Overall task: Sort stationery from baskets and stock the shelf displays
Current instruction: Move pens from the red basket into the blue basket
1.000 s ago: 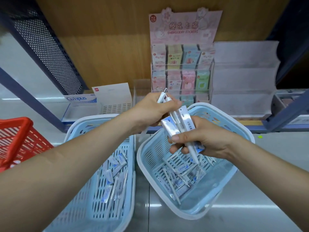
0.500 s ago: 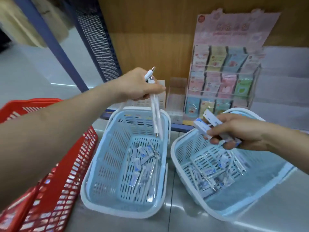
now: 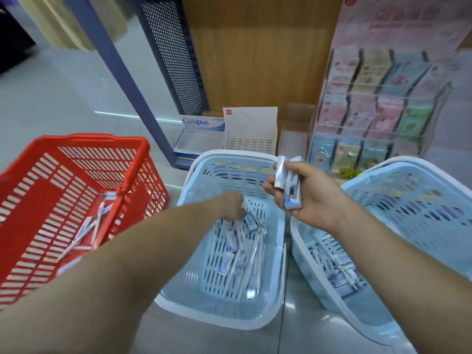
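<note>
One head-worn wide-angle view looks forward and steeply down, close over three floor baskets; the shelf front lies beyond the fingers (image 3: 268, 186), frame edges bending.

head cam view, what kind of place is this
Most likely a stationery shop aisle being restocked. A tiered sticker display stands on a wood-backed shelf beside a Campus-branded box, and shopping-style baskets, one red basket among them, hold packaged pens on the floor.
</note>
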`<state>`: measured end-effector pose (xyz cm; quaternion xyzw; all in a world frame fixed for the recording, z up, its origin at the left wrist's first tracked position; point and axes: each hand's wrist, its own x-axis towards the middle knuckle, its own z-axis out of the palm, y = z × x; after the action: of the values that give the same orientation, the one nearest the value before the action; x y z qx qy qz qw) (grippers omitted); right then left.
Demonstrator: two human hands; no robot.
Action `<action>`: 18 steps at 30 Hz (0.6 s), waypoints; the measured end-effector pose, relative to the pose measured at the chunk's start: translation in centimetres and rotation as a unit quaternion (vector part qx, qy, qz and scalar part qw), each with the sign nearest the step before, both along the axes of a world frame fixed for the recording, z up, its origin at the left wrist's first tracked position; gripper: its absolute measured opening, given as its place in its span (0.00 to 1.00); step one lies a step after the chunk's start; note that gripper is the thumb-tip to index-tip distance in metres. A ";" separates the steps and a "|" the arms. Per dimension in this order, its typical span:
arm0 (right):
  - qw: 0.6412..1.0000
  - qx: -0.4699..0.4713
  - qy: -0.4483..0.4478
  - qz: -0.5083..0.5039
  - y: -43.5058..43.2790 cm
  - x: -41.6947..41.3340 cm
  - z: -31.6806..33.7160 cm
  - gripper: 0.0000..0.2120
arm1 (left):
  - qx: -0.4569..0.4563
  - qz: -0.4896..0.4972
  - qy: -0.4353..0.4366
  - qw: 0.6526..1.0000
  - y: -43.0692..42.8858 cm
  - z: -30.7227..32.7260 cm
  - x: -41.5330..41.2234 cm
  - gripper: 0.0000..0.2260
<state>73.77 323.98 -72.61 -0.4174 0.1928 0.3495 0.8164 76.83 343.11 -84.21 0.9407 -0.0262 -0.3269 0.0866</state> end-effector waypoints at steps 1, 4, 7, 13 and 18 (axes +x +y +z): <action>1.000 0.017 0.007 -0.012 0.1 -0.3 -0.6 0.13 | 0.006 0.004 -0.005 1.000 -0.1 -0.1 -0.2 0.17; 0.998 0.046 0.015 -0.030 -0.1 -1.2 -1.7 0.15 | 0.002 0.027 -0.027 0.999 0.3 -0.8 -0.4 0.14; 0.996 0.076 0.028 -0.041 -0.6 -1.4 -2.0 0.15 | -0.059 0.092 -0.064 0.992 0.6 0.1 0.0 0.13; 0.999 0.034 -0.038 -0.004 -1.6 -1.1 -2.7 0.09 | -0.356 0.275 -0.094 0.888 -1.5 8.1 0.6 0.09; 0.997 -0.005 -0.069 0.034 -0.3 -1.3 -2.6 0.07 | -0.485 0.285 0.040 0.826 -3.0 11.5 -0.8 0.15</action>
<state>72.43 323.72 -75.19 -0.4508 0.1230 0.3461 0.8135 75.98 340.15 -72.67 0.7293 0.0913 -0.2698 0.6220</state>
